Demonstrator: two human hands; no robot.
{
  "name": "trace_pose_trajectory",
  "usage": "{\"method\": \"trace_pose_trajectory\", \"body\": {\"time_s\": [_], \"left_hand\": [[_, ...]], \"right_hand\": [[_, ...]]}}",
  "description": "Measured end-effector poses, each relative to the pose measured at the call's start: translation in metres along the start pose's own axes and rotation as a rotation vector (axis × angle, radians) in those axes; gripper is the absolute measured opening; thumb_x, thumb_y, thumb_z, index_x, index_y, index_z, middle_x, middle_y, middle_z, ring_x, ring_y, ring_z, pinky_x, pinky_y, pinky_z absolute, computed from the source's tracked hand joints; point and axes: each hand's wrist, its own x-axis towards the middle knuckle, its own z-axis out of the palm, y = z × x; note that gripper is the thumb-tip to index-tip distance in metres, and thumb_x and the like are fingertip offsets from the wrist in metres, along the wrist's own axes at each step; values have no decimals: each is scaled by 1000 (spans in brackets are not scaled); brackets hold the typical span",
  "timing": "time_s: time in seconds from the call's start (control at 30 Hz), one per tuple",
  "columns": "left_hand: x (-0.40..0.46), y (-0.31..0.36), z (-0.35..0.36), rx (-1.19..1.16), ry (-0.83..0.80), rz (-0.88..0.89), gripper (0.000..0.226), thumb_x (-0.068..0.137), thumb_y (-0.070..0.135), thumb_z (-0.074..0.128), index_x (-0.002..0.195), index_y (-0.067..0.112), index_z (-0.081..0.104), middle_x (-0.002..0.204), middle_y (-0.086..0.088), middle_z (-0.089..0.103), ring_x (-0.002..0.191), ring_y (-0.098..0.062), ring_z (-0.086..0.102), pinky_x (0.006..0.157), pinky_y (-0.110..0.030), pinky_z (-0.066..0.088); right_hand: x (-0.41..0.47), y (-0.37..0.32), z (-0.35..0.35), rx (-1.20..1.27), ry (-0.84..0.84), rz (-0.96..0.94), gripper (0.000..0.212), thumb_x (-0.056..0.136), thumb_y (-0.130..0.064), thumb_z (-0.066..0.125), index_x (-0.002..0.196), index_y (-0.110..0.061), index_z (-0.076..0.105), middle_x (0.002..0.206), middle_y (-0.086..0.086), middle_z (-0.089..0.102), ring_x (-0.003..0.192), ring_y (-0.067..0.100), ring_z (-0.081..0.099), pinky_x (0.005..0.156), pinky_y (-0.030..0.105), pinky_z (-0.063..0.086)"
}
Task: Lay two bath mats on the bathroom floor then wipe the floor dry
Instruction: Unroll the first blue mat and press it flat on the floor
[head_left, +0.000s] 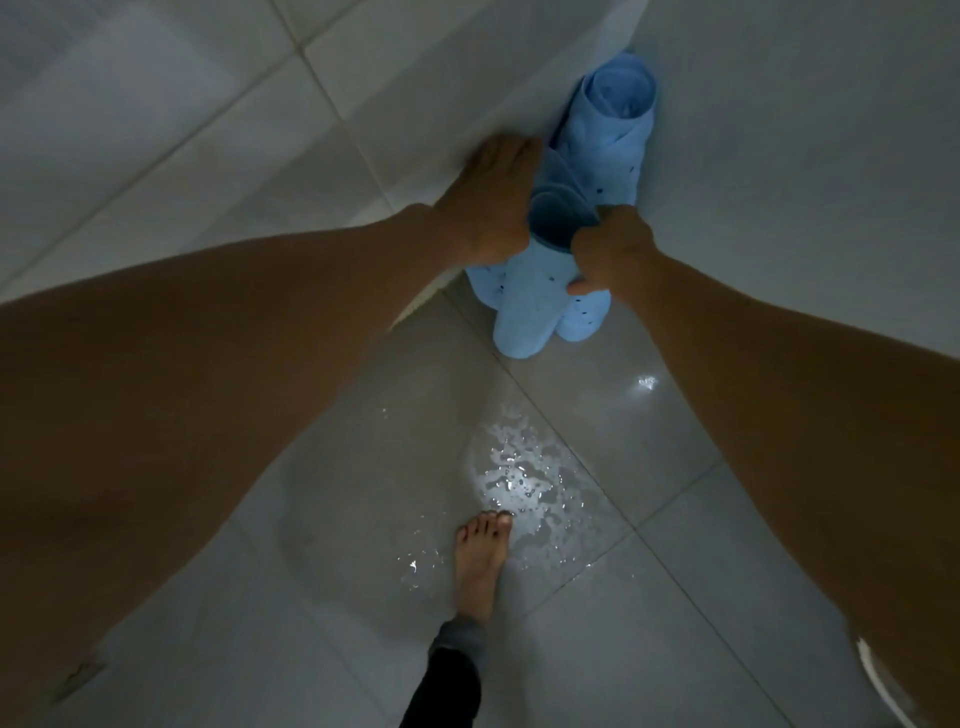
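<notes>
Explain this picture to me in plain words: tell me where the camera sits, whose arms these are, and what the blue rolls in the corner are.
There is no machine here. A person wears a wide-angle camera on the head, so the single picture looks down along their two bare arms at a dim tiled bathroom corner. The left hand rests on the top of a light blue rolled rubber bath mat with small holes, which stands on end against the wall. The right hand grips its near edge, thumb curled round it. A second light blue rolled mat stands behind it in the corner. Lower down, the glossy grey tiled floor carries a patch of water droplets, and the person's bare foot stands beside it.
</notes>
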Motion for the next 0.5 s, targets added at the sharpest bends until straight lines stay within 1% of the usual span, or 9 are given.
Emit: {"method": "trace_pose_trajectory", "body": {"time_s": [0.03,0.1,0.13,0.2,0.23,0.3,0.33,0.4,0.5], "left_hand": [[-1,2,-2,31,-9,-11,78,84,8,56,151,-1,16,141,-22,34,133,-39,31,113,-41,24],[-5,5,-4,119,-59,-21,72,88,13,58,150,5,22,133,-23,39,124,-40,37,102,-43,33],[-9,7,-3,161,-83,-8,60,91,16,56,146,7,32,130,-24,40,120,-40,40,93,-42,37],[-20,9,3,207,-120,29,33,96,21,51,125,5,56,126,-22,43,113,-37,44,79,-39,37],[-27,13,7,190,-138,53,29,98,22,49,117,4,61,126,-21,45,111,-36,47,77,-38,38],[-43,27,12,114,-202,81,28,98,21,49,114,4,65,123,-18,54,107,-33,55,78,-36,43],[-54,38,14,94,-229,84,28,98,21,49,113,5,66,118,-16,59,104,-30,59,77,-34,43],[-78,61,17,85,-262,94,26,97,23,49,110,9,66,107,-13,66,97,-30,62,76,-35,47],[-111,96,19,77,-263,143,22,93,25,51,105,14,66,102,-10,68,96,-31,63,80,-42,52]], "right_hand": [[-3,4,-1,-45,-45,-20,22,94,-6,49,114,-8,59,111,14,61,106,32,64,79,37,59],[-15,17,-10,-189,-113,-109,35,92,-3,54,127,-1,57,125,21,60,113,38,62,91,43,57],[-22,26,-14,-238,-125,-162,39,90,-2,56,128,-3,57,124,21,61,112,39,61,92,44,56],[-38,49,-19,-242,-170,-204,44,85,-1,52,127,-14,61,116,18,64,103,36,64,85,40,57],[-46,62,-20,-243,-182,-231,46,85,-1,50,126,-18,62,113,14,65,99,31,64,80,34,55],[-64,82,-22,-252,-211,-260,48,86,2,50,128,-18,62,110,9,65,95,24,62,78,29,50],[-75,94,-25,-252,-225,-264,50,85,4,50,129,-17,62,111,10,66,96,25,63,79,30,51],[-98,115,-33,-243,-229,-268,52,82,7,52,127,-16,64,112,14,69,99,30,66,81,33,54],[-139,147,-51,-240,-224,-296,47,80,8,55,120,-15,65,108,12,70,100,31,65,79,29,48]]}}
